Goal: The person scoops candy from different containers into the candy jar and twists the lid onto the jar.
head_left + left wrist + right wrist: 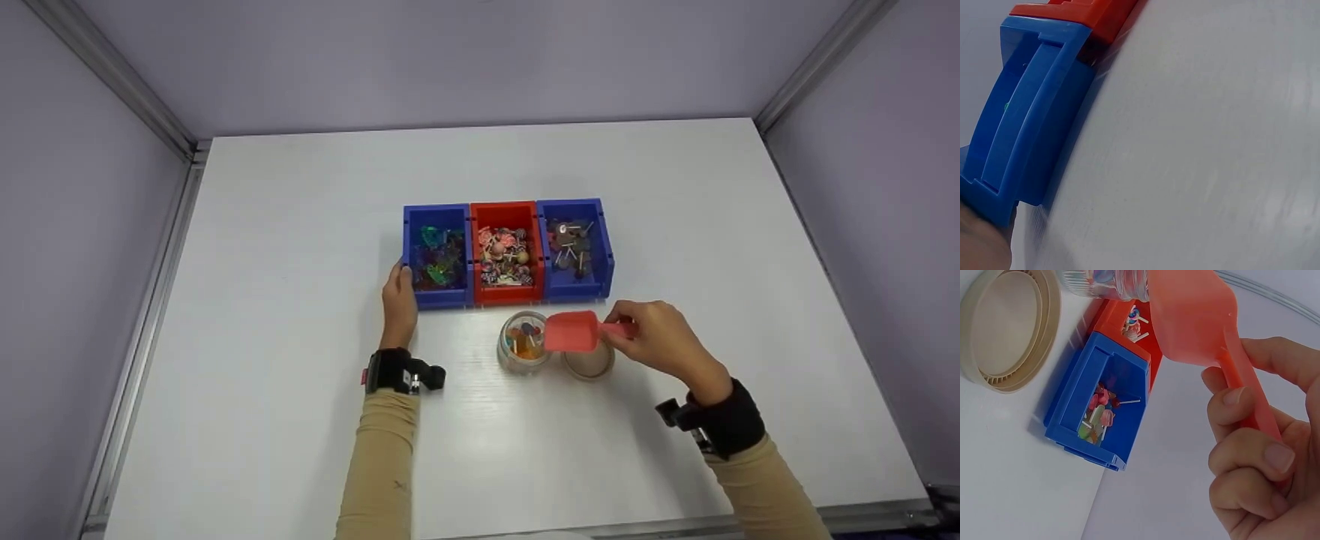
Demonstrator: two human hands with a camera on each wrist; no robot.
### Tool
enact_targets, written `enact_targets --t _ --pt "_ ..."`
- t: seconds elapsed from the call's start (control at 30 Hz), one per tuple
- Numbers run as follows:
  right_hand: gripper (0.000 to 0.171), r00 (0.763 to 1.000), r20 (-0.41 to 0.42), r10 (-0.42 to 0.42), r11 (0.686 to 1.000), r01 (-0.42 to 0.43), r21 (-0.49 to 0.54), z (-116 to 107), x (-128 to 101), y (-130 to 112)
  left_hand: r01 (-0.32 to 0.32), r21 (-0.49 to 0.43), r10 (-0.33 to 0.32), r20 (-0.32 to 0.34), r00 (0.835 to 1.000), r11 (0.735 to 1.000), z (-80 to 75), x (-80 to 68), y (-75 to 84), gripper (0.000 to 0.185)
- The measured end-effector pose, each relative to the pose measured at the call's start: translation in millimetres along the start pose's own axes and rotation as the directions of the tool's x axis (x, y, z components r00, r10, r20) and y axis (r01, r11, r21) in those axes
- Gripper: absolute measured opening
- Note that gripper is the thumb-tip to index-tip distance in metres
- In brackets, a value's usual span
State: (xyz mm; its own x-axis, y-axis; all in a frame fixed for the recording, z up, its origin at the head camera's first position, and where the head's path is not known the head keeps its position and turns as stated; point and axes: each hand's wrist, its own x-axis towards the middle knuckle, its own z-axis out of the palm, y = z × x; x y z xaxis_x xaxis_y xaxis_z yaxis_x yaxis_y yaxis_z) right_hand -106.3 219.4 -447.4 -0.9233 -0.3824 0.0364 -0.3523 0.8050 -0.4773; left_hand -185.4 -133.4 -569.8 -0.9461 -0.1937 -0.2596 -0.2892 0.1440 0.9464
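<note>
Just below the row of three bins at frame centre in the head view, we see the right hand (660, 341) gripping the handle of a red scoop (574, 332), fingers curled round it, with the scoop bowl held over the mouth of a clear glass jar (523, 343) that stands on the white table (300, 420). The jar already holds some coloured sweets, so we judge filling is partly done; how full it will get we cannot say, and its tan lid (589, 361) lies off, just right of the jar, so closing is not yet done. The left hand (399, 300) rests against the lower left corner of the left blue bin (436, 255); fingers look fairly straight, pressing the bin wall rather than wrapping it, though the fingertips are partly hidden. The red bin (506, 251) and right blue bin (574, 247) sit touching in a line, all three with contents left. The right wrist view shows what the head view does not: the scoop underside and the grip on the handle close up, the lid's ribbed inside, stick sweets in a blue bin. The left wrist view gives only the blue bin's outer wall, a bit of red bin and bare table, blurred; the hand barely shows at lower left.
</note>
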Motion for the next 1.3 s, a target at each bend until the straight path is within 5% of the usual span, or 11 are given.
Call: enact_targets --t 0.73,1.3 --pt "0.016 0.996 0.088 0.002 0.996 -0.010 0.087 -4 -3 5 -0.028 0.008 0.028 -0.016 0.999 1.000 1.3 -1.8 0.9 0.052" --pt "0.016 0.980 -0.039 0.194 0.978 -0.190 0.088 -9 23 15 -0.024 -0.005 0.024 -0.012 1.000 1.000 1.2 0.8 -1.6 0.051"
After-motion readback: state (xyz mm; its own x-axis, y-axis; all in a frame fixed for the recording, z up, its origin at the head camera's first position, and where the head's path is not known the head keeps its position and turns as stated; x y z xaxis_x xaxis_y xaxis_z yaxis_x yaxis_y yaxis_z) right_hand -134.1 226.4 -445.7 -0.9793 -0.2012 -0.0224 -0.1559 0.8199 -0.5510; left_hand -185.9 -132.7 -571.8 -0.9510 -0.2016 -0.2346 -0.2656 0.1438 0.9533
